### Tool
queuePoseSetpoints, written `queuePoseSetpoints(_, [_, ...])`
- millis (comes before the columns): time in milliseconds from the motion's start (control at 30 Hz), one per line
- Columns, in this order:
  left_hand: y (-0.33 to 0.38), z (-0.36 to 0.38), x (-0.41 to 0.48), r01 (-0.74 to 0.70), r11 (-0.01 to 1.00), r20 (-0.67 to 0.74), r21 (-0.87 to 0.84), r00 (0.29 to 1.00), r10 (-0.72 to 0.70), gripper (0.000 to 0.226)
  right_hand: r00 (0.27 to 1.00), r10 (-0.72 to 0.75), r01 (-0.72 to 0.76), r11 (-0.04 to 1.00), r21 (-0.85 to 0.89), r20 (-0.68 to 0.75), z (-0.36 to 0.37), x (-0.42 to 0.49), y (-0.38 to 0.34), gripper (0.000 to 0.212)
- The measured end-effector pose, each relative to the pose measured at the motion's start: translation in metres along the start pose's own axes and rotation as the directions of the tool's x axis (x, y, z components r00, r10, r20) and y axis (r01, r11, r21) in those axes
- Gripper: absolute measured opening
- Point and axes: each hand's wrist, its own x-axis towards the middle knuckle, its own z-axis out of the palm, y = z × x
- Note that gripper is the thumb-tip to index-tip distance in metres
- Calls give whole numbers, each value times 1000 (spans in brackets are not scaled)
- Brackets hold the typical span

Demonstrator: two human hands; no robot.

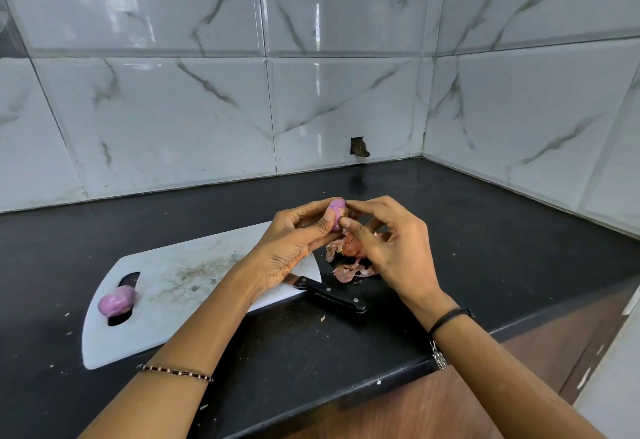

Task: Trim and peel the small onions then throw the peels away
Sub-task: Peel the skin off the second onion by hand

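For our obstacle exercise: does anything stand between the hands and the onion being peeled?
Nothing visible does: the left hand grips the onion, and the right hand pinches its skin directly.

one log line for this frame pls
step: peeling | left hand: holds onion | right hand: pinches its skin | peeled onion: on cutting board | knife: set down | peels: on counter

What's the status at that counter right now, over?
Left hand holds small onion, right hand pinches its skin. Peeled onion sits on cutting board. Peels piled on counter, not binned; knife idle.
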Motion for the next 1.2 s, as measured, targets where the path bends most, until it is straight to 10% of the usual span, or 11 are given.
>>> queuePoseSetpoints(1200, [3, -3, -5, -58, 976, -83, 210, 994, 76, 42, 999, -4, 0, 994, 107, 36, -4, 0, -4, 22])
